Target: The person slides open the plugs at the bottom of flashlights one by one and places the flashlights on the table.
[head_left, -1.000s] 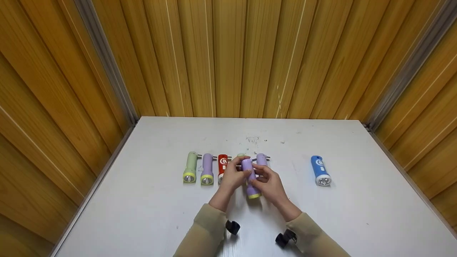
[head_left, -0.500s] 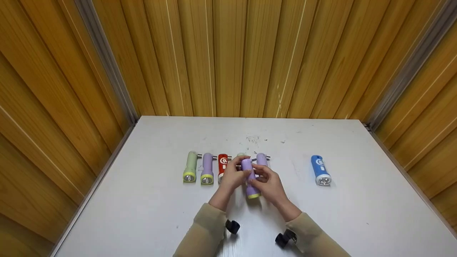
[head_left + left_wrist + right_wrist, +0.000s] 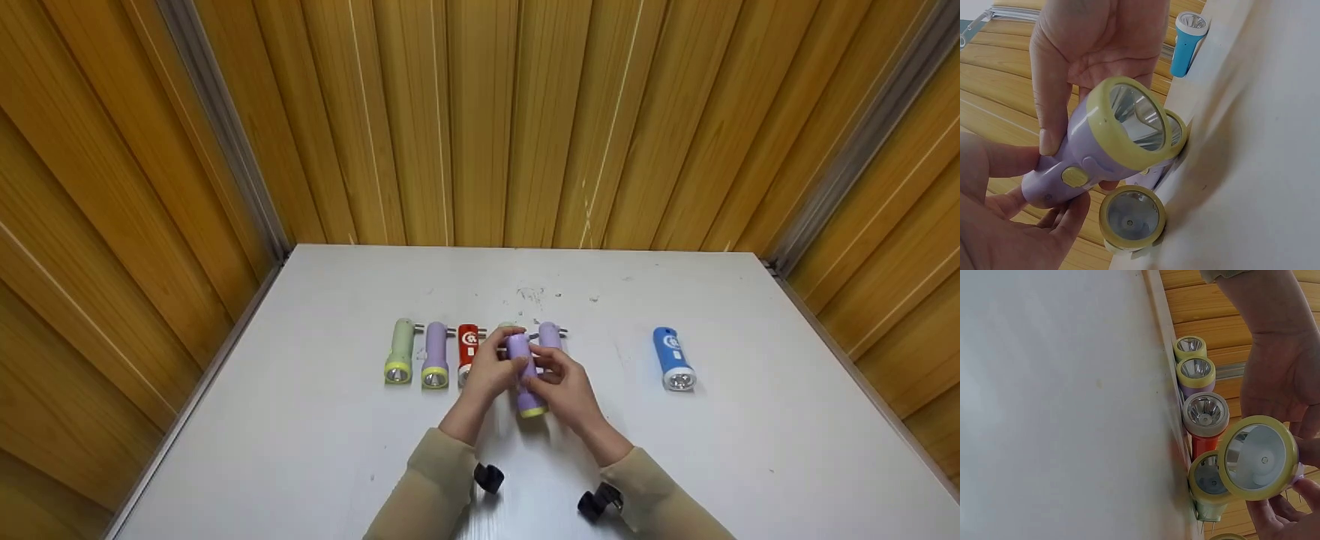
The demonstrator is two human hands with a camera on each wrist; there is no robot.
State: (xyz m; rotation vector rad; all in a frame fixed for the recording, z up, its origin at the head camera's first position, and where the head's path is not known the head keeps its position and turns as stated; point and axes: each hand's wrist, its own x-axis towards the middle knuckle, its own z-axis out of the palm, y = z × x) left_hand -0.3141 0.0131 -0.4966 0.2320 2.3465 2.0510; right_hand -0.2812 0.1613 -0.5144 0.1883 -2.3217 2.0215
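Both hands hold a purple flashlight (image 3: 531,401) with a yellow rim, its lens end pointing toward the person. The left hand (image 3: 491,371) grips its left side near the tail, while the right hand (image 3: 566,386) pinches it from the right. A yellow switch (image 3: 1075,176) shows on its body in the left wrist view, and thin metal prongs stick out near the fingers in the right wrist view. Behind the hands lie a pale green flashlight (image 3: 1210,495), mostly hidden in the head view, and another purple flashlight (image 3: 550,334), partly covered by the right hand.
Left of the hands, a green flashlight (image 3: 401,349), a purple one with yellow rim (image 3: 436,351) and a red flashlight (image 3: 468,341) lie in a row, plug prongs out. A blue flashlight (image 3: 672,356) lies apart at right on the white table (image 3: 300,450). Wood-look panels (image 3: 480,120) enclose it.
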